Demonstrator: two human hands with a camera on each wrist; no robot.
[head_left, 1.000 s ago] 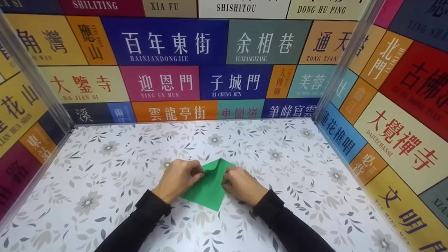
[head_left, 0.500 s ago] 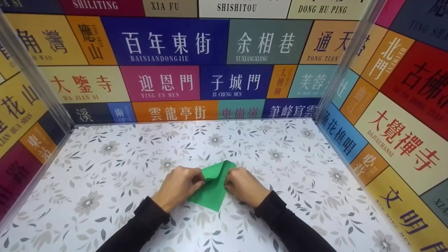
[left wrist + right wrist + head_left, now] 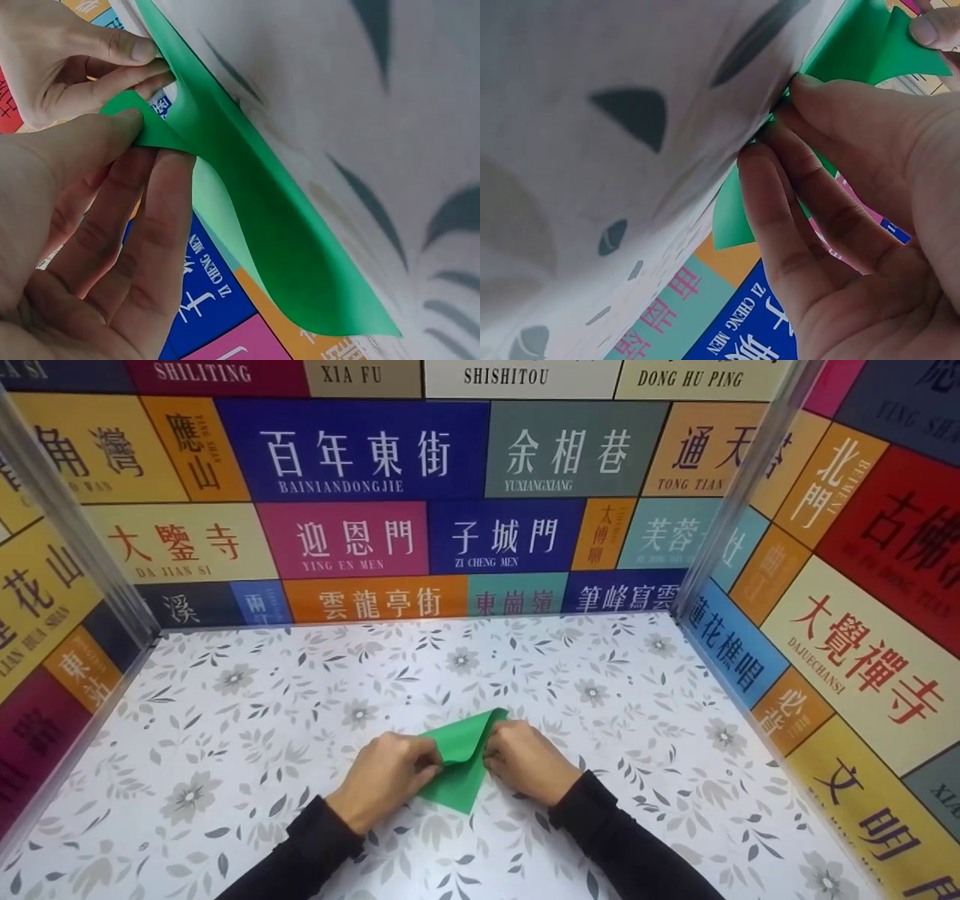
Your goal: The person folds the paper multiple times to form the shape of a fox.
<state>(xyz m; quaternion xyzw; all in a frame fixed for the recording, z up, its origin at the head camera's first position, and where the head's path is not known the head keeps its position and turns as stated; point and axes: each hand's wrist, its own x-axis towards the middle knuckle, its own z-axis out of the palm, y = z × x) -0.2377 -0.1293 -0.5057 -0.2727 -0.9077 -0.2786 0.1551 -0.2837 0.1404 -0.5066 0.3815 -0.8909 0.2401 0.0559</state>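
Note:
A sheet of green paper (image 3: 459, 739) lies between both hands on the table, its left part lifted and curled over toward the near corner. My left hand (image 3: 394, 772) pinches the raised corner between thumb and fingers; in the left wrist view the paper (image 3: 270, 247) bows in a loose curve, not creased flat. My right hand (image 3: 529, 757) pinches the sheet's right edge low down at the tabletop. In the right wrist view the thumb and fingertips of the right hand (image 3: 855, 195) meet on the paper's edge, close against the table.
White tabletop (image 3: 247, 765) with grey flowers and leaves spreads around the hands. Behind it stands a wall of coloured name panels (image 3: 352, 450). More panels line the right side (image 3: 855, 652) and the left side (image 3: 52, 577).
My left hand has moved slightly nearer and right, drawing the lifted corner further over the sheet. The paper's curl has grown, covering more of its lower part. My right hand has barely shifted.

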